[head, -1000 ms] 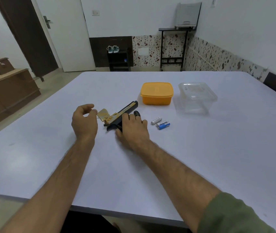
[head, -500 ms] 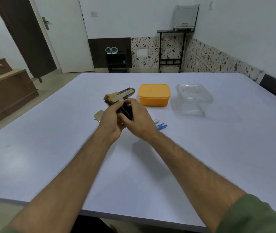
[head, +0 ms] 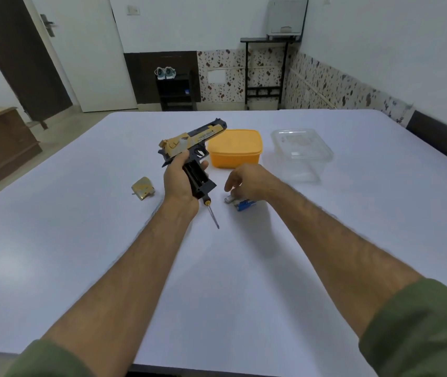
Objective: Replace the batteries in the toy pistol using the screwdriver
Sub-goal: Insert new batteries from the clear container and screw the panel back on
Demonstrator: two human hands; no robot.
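Note:
My left hand [head: 177, 178] grips the black and gold toy pistol [head: 189, 144] by its handle and holds it above the table, barrel pointing away to the right. The handle's battery compartment is uncovered and faces me. Its gold cover [head: 142, 188] lies on the table to the left. A screwdriver [head: 213, 213] lies on the table just below the pistol's butt. My right hand [head: 244, 179] hovers with loosely curled fingers over the batteries [head: 241, 204], one silver and one blue; I cannot tell whether it touches them.
An orange lidded box [head: 234, 148] and a clear plastic container [head: 300, 153] stand behind the pistol on the white table [head: 108, 268]. A wooden cabinet is at the far left of the room.
The pistol has been lifted off the table and now sits in my left hand alone. My right hand has left it and moved right, down over the batteries.

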